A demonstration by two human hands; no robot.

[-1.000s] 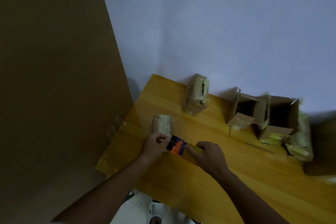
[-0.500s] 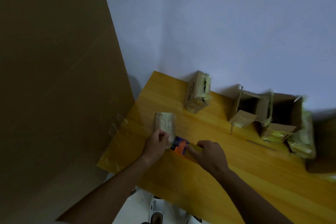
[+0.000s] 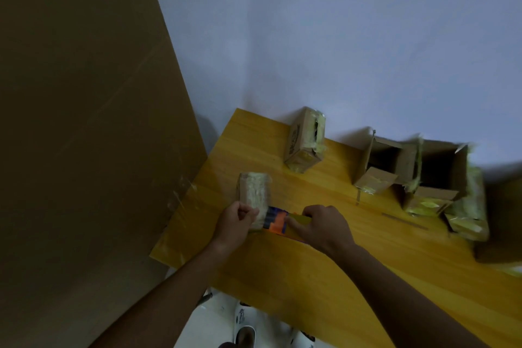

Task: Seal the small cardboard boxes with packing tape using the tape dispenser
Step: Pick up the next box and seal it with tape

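A small cardboard box [image 3: 254, 192], wrapped in pale tape, lies on the yellow wooden table [image 3: 324, 263] near its left edge. My left hand [image 3: 236, 224] grips the box's near end. The blue and orange tape dispenser [image 3: 275, 222] is pressed against the box's near right corner. My right hand [image 3: 319, 224] grips the dispenser's handle, which it mostly hides. Another taped box [image 3: 305, 140] stands at the back of the table. Two opened boxes [image 3: 406, 169] with loose flaps sit at the back right.
A tall brown cardboard sheet [image 3: 84, 135] leans at the left, beside the table's edge. A tape-covered box [image 3: 469, 206] sits at the far right. A thin strip [image 3: 404, 222] lies on the table. White slippers [image 3: 245, 328] are on the floor below.
The dispenser has moved left and up against the box's near end. My left hand has slid further onto the box. The view has shifted slightly.
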